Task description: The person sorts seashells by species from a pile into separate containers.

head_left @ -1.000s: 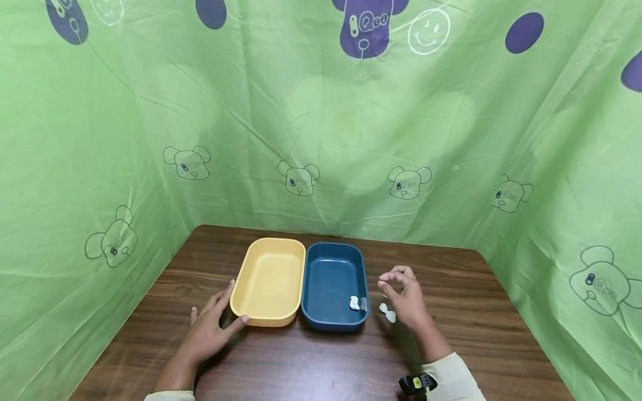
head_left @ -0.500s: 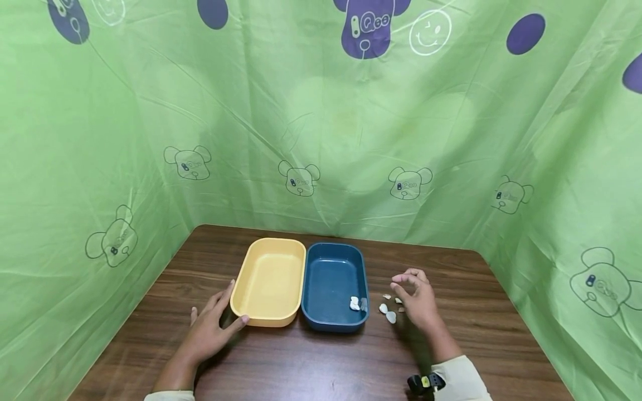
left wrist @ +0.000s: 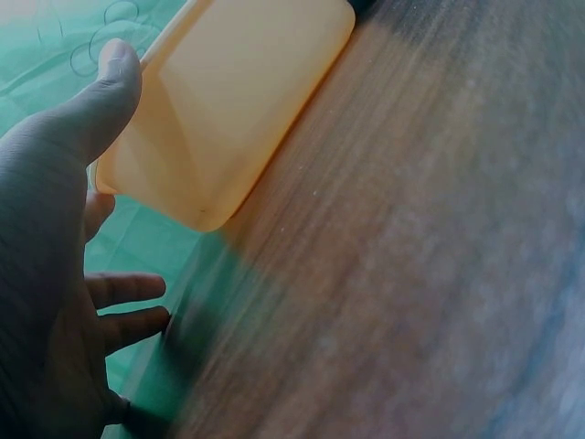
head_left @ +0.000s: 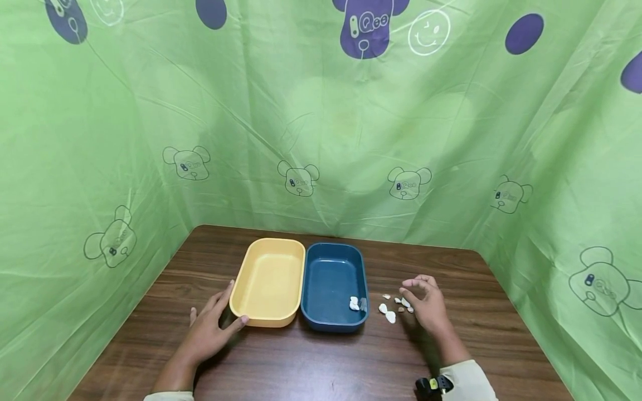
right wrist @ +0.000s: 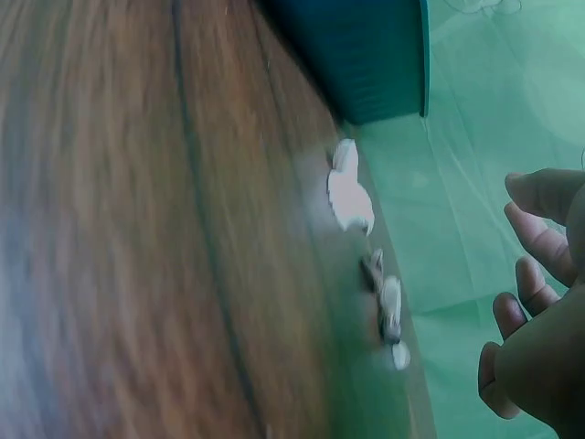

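Observation:
My left hand (head_left: 207,329) rests at the near left corner of a yellow tray (head_left: 267,322), fingers spread, thumb on its front rim and a fingertip along its left side. My right hand (head_left: 428,305) hovers over the right of the table, its thumb and index finger slightly apart with nothing seen between them. Just left of it and below lie several small pale seashells (head_left: 390,317), also a white shell (right wrist: 349,197) with a ridged edge in the right wrist view. White shells (head_left: 354,303) sit in the near right corner of the blue tray (head_left: 328,326).
Both trays stand side by side on the dark wooden table (head_left: 321,367). The yellow one shows a bare inside. A green printed cloth (head_left: 341,122) hangs close around the table's back and sides. A black watch (head_left: 433,385) is on the right wrist.
My right hand has moved to the right, away from the blue tray. More shells that it had covered now show on the table. The left hand stays where it was.

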A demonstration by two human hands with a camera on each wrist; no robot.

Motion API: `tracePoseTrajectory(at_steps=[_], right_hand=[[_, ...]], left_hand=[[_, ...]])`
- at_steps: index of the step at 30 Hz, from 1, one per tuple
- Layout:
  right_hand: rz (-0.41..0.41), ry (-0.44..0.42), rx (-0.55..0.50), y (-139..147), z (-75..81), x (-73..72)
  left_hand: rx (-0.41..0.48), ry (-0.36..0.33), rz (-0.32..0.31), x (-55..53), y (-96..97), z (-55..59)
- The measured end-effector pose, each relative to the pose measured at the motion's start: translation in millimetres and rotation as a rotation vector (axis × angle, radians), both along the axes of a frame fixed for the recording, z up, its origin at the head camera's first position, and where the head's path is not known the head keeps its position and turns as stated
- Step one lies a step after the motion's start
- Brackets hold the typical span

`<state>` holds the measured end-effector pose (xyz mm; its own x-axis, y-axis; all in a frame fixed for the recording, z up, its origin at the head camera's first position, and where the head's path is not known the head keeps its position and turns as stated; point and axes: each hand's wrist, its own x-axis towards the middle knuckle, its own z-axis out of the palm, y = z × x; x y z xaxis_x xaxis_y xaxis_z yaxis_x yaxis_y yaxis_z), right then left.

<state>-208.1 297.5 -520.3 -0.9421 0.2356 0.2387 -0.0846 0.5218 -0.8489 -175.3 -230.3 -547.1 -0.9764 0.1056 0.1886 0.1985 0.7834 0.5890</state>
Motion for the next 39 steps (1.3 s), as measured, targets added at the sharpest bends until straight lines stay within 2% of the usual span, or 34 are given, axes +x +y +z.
tracePoseTrajectory(at_steps=[8, 15, 20, 26, 34, 39], right_hand=[[0.004, -0.069, -0.010, 14.9, -8.9, 3.3], [-0.015, -0.020, -0.013, 19.2, -23.9, 5.0], [-0.040, -0.015, -0.025, 23.8, -35.2, 4.3], [-0.010, -0.003, 0.032, 26.3, -40.7, 4.2], [0.064, -0.098, 0.082, 30.0, -39.4, 6.7], [0.072, -0.098, 0.163, 28.3, -41.1, 5.9]], left_hand=[[0.000, -0.002, 0.001, -0.2, -0.5, -0.2], [-0.010, 0.000, 0.003, 0.4, -0.8, -0.9], [-0.008, -0.004, 0.000, 0.3, -0.2, 0.2], [-0.006, -0.010, 0.002, 0.3, 0.2, 1.4], [0.001, 0.010, -0.005, -2.0, 0.4, 0.0], [0.010, 0.017, -0.007, -2.6, -1.3, -3.4]])
